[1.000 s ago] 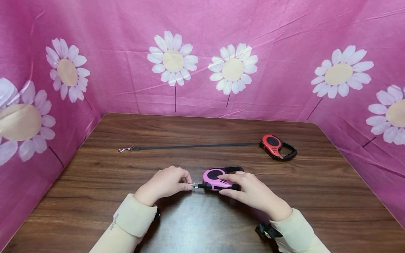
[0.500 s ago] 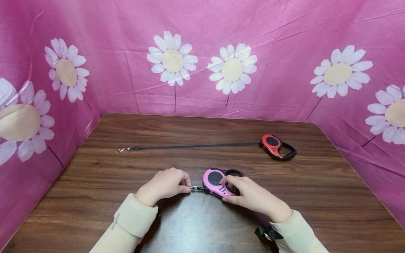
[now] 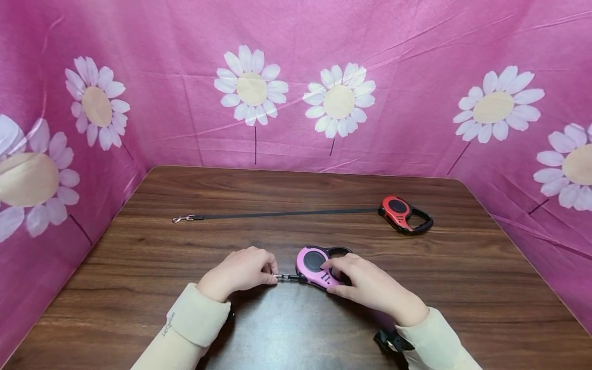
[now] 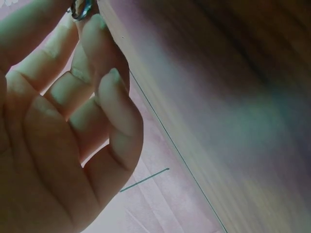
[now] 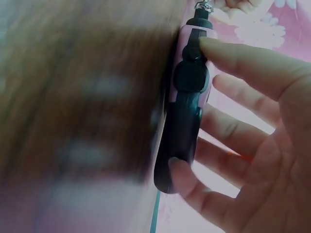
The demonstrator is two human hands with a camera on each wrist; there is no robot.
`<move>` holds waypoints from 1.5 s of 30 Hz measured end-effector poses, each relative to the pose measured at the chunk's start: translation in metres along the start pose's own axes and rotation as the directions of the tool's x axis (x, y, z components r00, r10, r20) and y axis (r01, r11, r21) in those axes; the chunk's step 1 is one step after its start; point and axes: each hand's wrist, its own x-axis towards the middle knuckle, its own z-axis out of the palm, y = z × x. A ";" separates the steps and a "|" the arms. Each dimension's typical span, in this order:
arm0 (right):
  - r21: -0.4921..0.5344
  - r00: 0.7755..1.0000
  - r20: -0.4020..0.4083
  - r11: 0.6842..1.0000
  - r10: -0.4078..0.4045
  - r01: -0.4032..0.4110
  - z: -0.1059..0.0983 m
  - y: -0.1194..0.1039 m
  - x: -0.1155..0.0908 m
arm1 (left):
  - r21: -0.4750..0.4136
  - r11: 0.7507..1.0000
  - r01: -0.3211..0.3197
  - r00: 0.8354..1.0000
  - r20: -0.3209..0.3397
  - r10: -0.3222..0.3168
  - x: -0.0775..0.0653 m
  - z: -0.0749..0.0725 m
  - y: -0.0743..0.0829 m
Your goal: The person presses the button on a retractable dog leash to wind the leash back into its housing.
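Observation:
A pink-and-black retractable dog leash point(image 3: 311, 260) lies on the table in the head view, its handle loop to the right, partly behind my right hand. My right hand point(image 3: 376, 290) holds its casing, thumb at the near edge and index finger on the face. In the right wrist view the black handle point(image 5: 182, 133) stands edge-on beside my curled fingers. At the leash's left end, thumb and fingers of my left hand point(image 3: 242, 267) pinch the metal snap hook point(image 3: 283, 277), partly hidden by the fingertips. Only a bit of shiny metal point(image 4: 81, 8) shows at the top of the left wrist view.
Farther back lies a red-and-black retractable leash point(image 3: 396, 206). Its black strap point(image 3: 287, 213) stretches left across the table to a silver snap hook point(image 3: 183, 219). A pink cloth with white daisies point(image 3: 398, 123) hangs behind the brown wooden table point(image 3: 139, 282).
The pink leash has turned slightly, its near right side swinging toward me and more of its handle loop showing. The snap hook and my left hand have shifted slightly left and nearer.

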 end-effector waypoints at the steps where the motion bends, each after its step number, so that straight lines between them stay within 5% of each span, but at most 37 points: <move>1: -0.006 1.000 -0.007 1.000 -0.006 0.006 -0.001 0.000 0.000 | 0.008 1.000 0.005 1.000 0.003 -0.005 0.000 0.000 0.000; 9: 0.048 0.992 -0.121 0.999 -0.014 0.020 -0.012 0.009 -0.003 | -0.031 0.999 -0.030 0.999 0.013 0.031 -0.004 -0.005 -0.010; 14: -0.003 0.961 -0.270 0.998 -0.054 0.055 -0.020 0.019 -0.007 | -0.073 0.997 -0.033 0.999 -0.039 0.030 -0.007 -0.014 -0.020; 21: -0.058 0.908 -0.417 0.996 0.033 -0.062 -0.031 0.038 -0.013 | -0.005 1.000 0.004 0.989 -0.145 -0.005 -0.014 -0.028 -0.037; 28: -0.095 0.852 -0.510 0.977 0.116 -0.190 -0.041 0.057 -0.025 | -0.032 0.994 0.108 0.967 -0.230 -0.112 -0.020 -0.037 -0.057; 35: -0.087 0.829 -0.521 0.954 0.203 -0.287 -0.052 0.082 -0.036 | 0.050 0.988 0.146 0.940 -0.319 -0.123 -0.028 -0.042 -0.078; 45: -0.044 0.841 -0.427 0.922 0.331 -0.385 -0.072 0.111 -0.049 | 0.126 0.977 0.174 0.909 -0.403 -0.110 -0.034 -0.052 -0.098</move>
